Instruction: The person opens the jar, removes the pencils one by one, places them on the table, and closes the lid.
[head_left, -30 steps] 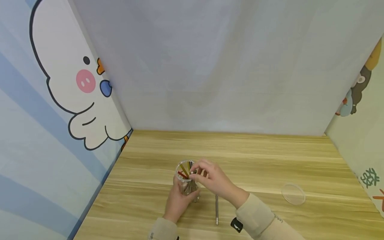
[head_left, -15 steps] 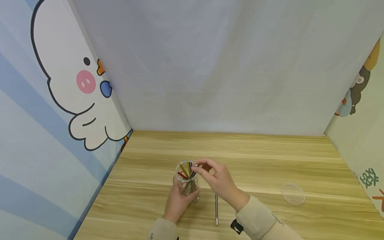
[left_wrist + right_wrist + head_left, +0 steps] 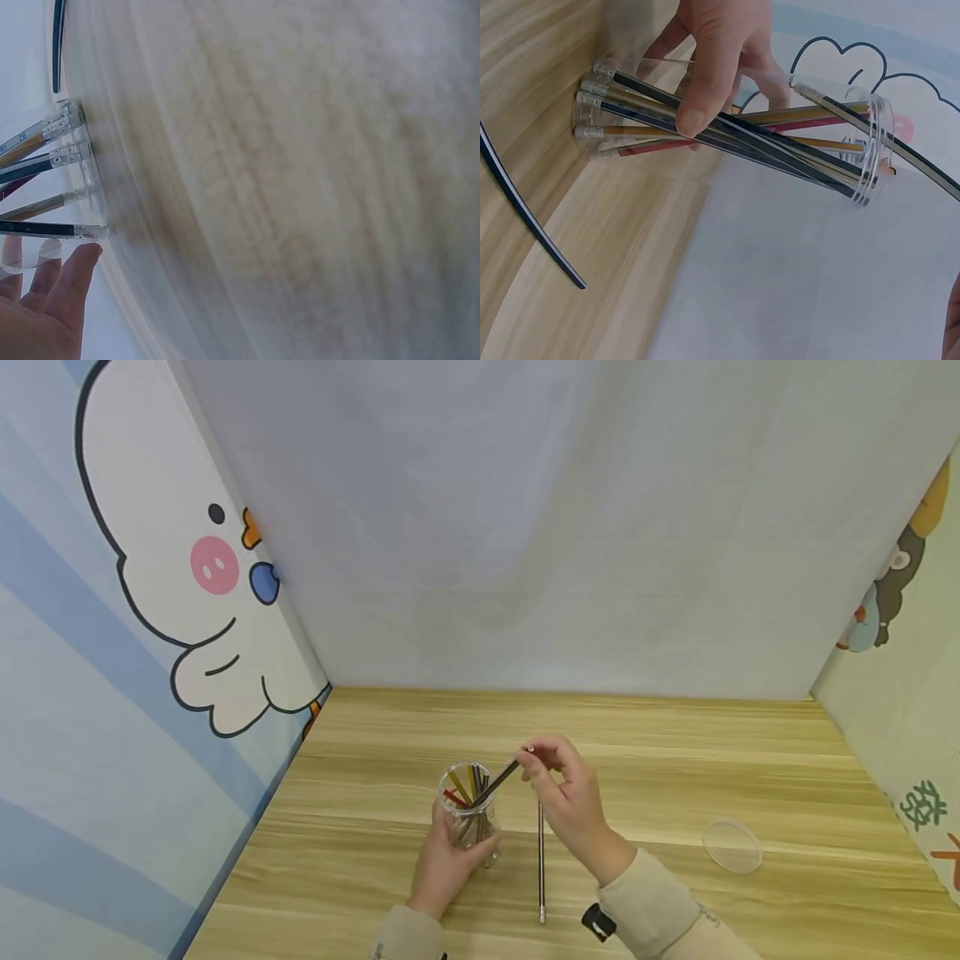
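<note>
A clear jar (image 3: 467, 828) of striped, yellow and red pencils (image 3: 810, 142) stands on the table, gripped round its side by my left hand (image 3: 444, 862). Above and right of the rim, my right hand (image 3: 573, 800) pinches a dark striped pencil (image 3: 501, 782) near its upper end. That pencil slants, its lower part still inside the jar with its eraser end down, as the right wrist view shows. In the left wrist view the left fingers (image 3: 71, 289) lie against the jar's lower side, below the eraser ends.
Another dark pencil (image 3: 542, 868) lies on the wooden table (image 3: 360, 743), right of the jar, its eraser end nearest me. Farther right rests a round clear lid (image 3: 732, 847). A pale curtain (image 3: 570, 527) hangs behind, with patterned walls at both sides.
My right hand has moved up and to the right from the jar's mouth, drawing the dark pencil partway out. The left hand and jar have stayed put.
</note>
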`<state>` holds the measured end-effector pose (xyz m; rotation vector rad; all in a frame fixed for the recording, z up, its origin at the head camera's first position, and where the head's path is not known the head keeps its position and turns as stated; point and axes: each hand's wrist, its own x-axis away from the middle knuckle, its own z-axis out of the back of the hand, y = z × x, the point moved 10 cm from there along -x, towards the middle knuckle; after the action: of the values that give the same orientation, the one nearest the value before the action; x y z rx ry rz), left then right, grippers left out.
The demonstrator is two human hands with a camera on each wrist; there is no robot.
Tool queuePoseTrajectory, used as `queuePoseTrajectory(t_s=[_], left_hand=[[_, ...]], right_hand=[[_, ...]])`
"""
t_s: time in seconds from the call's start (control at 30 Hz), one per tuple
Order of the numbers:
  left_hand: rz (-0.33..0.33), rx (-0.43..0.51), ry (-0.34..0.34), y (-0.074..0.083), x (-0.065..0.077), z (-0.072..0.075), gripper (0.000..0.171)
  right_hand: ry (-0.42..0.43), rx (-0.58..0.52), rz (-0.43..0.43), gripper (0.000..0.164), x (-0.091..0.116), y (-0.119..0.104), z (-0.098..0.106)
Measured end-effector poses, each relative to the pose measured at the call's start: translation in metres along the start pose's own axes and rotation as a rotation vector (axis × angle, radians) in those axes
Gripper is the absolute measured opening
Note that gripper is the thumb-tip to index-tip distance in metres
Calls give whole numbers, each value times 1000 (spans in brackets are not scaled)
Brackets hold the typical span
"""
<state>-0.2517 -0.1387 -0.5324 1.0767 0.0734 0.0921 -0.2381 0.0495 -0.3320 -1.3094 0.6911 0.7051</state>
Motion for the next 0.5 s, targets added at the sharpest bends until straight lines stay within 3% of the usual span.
queuePoseTrajectory(t_s=[0.23,0.5], left_hand=[[-3,4,15,1,0,2,100],[-16,-17,19,2,1,2,100]], right_hand=[[95,-36,17,17,-4,3,17],[191,-149,-28,26,-11,9,35]])
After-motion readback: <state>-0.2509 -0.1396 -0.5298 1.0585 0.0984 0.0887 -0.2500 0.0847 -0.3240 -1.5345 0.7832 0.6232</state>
